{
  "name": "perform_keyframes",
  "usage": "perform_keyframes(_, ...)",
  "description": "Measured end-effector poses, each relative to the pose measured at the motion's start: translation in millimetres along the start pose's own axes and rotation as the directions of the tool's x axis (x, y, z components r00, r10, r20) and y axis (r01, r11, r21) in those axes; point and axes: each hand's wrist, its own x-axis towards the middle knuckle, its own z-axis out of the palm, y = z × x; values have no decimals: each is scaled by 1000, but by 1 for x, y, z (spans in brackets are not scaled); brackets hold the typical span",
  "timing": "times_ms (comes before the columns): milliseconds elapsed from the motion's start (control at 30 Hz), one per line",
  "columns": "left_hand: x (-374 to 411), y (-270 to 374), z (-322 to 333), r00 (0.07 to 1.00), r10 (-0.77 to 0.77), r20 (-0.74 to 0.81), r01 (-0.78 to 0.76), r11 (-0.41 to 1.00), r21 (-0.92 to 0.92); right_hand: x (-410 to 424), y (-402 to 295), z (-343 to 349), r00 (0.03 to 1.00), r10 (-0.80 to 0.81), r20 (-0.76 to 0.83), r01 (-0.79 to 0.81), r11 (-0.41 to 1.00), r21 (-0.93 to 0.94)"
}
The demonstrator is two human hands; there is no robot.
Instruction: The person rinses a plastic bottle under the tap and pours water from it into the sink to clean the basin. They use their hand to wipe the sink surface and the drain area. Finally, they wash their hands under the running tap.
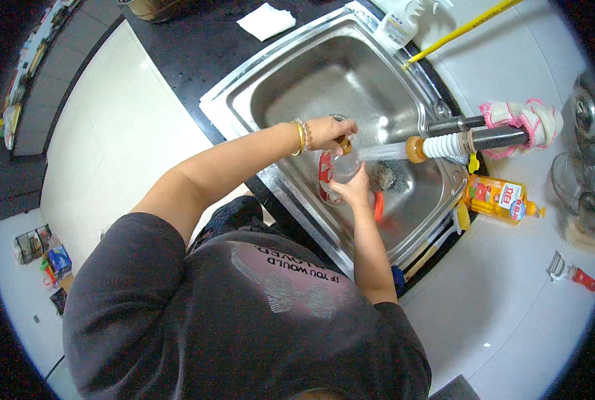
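Note:
My right hand point(353, 189) grips a clear container point(346, 167) with a red-and-white band, over the stainless-steel sink point(322, 75). My left hand point(330, 134), with bracelets on its wrist, pinches a small amber-brown item point(346, 145) at the container; its exact kind is unclear. Water sprays from the amber nozzle of the faucet point(416, 149) toward the container and hands. Beneath them, in the basin, lie a drain strainer point(382, 176) and an orange-red curved object point(379, 205), partly hidden by my right wrist.
Beyond the sink's right rim are an orange dish-soap bottle point(497, 199), a yellow-bristled brush point(461, 218) and a pink-edged cloth point(537, 122) around the faucet. A white spray bottle point(398, 27) and yellow stick point(462, 32) are at the top. A folded white paper point(266, 21) lies on the dark counter.

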Motion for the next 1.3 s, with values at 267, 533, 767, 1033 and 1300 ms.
perform_keyframes(267, -4, -24, -12, 960, -191, 203, 98, 913, 395, 7, -24, 30, 992, -105, -72, 105, 994, -14)
perform_keyframes(533, -9, -3, -98, 890, 369, 266, -425, 885, 192, 18, -87, 26, 990, -91, -111, 94, 995, 29)
perform_keyframes(767, 2, 46, -150, 945, 223, 238, -297, 889, 348, 19, -153, 25, 963, -85, -256, 128, 979, 157)
perform_keyframes(1033, 24, 89, -195, 570, 603, 558, -741, 670, 33, 11, -159, 3, 967, -197, -161, 242, 906, 346)
perform_keyframes(1300, -8, 116, -169, 900, 369, 233, -434, 706, 560, 1, -174, -13, 941, -292, -169, 333, 885, 326)
